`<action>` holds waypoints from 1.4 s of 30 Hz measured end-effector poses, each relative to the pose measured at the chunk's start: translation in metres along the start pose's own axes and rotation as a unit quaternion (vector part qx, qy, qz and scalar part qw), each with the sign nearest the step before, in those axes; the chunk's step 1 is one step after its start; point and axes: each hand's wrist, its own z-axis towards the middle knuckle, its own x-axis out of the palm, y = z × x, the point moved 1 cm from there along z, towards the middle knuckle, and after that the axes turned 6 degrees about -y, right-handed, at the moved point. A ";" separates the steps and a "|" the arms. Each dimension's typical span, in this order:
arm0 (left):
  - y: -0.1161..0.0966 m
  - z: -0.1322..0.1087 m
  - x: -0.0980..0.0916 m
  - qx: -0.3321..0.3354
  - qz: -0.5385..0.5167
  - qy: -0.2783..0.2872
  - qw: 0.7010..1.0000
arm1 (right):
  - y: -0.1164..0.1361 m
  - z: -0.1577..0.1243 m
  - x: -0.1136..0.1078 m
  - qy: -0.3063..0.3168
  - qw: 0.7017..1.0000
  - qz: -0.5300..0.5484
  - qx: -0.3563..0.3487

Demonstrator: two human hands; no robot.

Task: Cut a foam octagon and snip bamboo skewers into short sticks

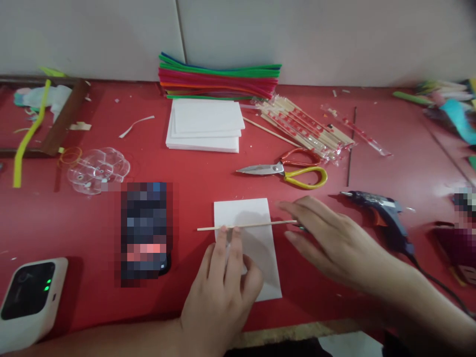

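A white card (256, 218) lies on the red table (186, 173) in front of me. A thin wooden stick (260, 225) lies across it, left to right. My left hand (223, 287) rests on the card, two fingertips pressing the stick down near its left part. My right hand (334, 243) hovers flat over the stick's right end, fingers stretched out and apart, holding nothing I can see.
Scissors (286, 171) lie behind the card. A blue glue gun (383, 213) sits right of my right hand. At the back are stacked white cards (204, 126), coloured foam sheets (219, 79) and wrapped sticks (305, 129). A phone (147, 230) and white device (29, 297) lie left.
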 end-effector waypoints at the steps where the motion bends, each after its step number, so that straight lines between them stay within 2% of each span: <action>1: 0.000 0.000 0.000 0.001 0.001 0.002 1.000 | -0.001 0.004 -0.003 0.006 1.000 0.023 -0.001; 5: 0.000 0.001 -0.001 0.004 0.008 0.003 1.000 | -0.008 0.022 -0.003 0.047 0.997 0.055 -0.003; 11: 0.001 0.001 0.000 0.001 0.006 0.000 1.000 | -0.004 0.049 -0.001 0.105 0.991 0.043 -0.071; 20: -0.001 -0.001 0.001 0.000 0.002 -0.004 1.000 | 0.006 0.059 0.003 0.178 0.975 0.005 -0.130; 31: 0.000 0.001 0.000 0.006 0.006 -0.004 1.000 | 0.014 0.064 -0.002 0.183 0.965 -0.049 -0.183; 42: 0.000 0.001 0.000 0.006 0.012 0.000 1.000 | 0.015 0.063 0.000 0.171 0.963 -0.068 -0.195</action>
